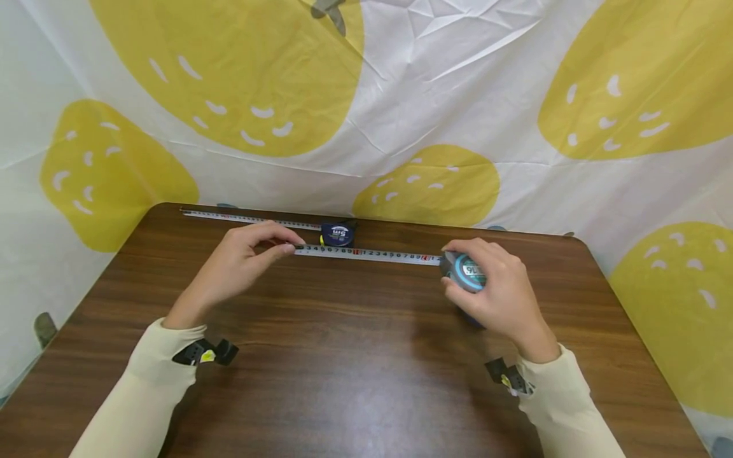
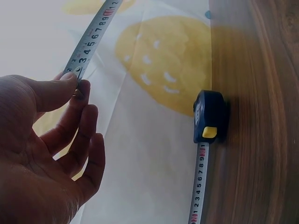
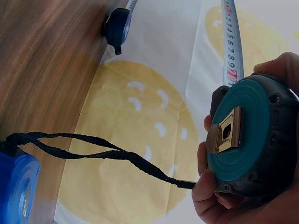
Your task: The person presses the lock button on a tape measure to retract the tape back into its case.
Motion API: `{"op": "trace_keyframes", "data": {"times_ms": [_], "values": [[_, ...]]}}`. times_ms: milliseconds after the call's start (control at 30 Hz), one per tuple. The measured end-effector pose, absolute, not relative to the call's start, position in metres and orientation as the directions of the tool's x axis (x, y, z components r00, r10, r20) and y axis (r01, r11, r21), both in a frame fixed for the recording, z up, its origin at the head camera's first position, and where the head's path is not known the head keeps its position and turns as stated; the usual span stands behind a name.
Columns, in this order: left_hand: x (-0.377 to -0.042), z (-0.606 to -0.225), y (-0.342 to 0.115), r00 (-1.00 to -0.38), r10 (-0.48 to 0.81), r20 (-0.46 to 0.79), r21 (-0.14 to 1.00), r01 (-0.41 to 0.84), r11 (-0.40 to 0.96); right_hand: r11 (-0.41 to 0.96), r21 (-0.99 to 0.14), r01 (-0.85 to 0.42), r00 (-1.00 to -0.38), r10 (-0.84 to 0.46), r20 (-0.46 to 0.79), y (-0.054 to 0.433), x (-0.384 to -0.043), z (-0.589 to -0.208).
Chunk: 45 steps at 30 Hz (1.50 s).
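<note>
My right hand (image 1: 501, 286) grips a teal and dark grey tape measure (image 3: 247, 130), its metal belt clip showing in the right wrist view. The blade (image 1: 372, 254) is drawn out to the left, held up above the table. At its free end my left hand (image 1: 246, 254) pinches the blade tip between thumb and forefinger, the other fingers loosely bent. Behind the blade, a dark blue tape measure (image 1: 338, 234) sits near the table's back edge with its own blade (image 1: 246, 219) stretched out leftward. A bright blue tape measure (image 3: 18, 186) lies below my right hand, mostly covered in the head view.
A black strap (image 3: 93, 140) runs from the bright blue tape measure toward the held one. The brown wooden table (image 1: 343, 381) ends at a white cloth (image 1: 424, 108) with yellow fruit prints, hung along its back and sides. Each wrist wears a small black camera.
</note>
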<state>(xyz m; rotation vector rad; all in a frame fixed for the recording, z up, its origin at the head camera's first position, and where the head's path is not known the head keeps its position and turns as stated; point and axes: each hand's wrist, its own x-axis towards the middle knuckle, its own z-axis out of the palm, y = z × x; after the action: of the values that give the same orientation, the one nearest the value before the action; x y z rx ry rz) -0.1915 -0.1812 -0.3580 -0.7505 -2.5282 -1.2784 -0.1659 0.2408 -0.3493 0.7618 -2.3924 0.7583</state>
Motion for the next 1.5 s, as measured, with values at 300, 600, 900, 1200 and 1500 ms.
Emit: {"op": "trace_keyframes", "data": {"times_ms": [300, 600, 900, 1200, 1500], "values": [[-0.192, -0.36, -0.177, -0.836, 0.357, 0.418, 0.687, 0.547, 0.478, 0.695, -0.343, -0.632, -0.719, -0.359, 0.595, 0.237, -0.165, -0.352], [-0.191, -0.362, -0.171, -0.82, 0.376, 0.432, 0.696, 0.568, 0.439, 0.684, -0.347, -0.642, -0.713, -0.366, 0.598, 0.231, -0.162, -0.354], [-0.19, -0.364, -0.164, -0.8, 0.405, 0.443, 0.691, 0.592, 0.414, 0.675, -0.349, -0.65, -0.708, -0.371, 0.601, 0.227, -0.161, -0.356], [-0.187, -0.366, -0.155, -0.791, 0.438, 0.428, 0.693, 0.598, 0.403, 0.666, -0.357, -0.655, -0.708, -0.375, 0.599, 0.219, -0.157, -0.359], [-0.185, -0.368, -0.149, -0.77, 0.455, 0.448, 0.693, 0.62, 0.367, 0.673, -0.353, -0.65, -0.714, -0.381, 0.588, 0.211, -0.154, -0.359]]}}
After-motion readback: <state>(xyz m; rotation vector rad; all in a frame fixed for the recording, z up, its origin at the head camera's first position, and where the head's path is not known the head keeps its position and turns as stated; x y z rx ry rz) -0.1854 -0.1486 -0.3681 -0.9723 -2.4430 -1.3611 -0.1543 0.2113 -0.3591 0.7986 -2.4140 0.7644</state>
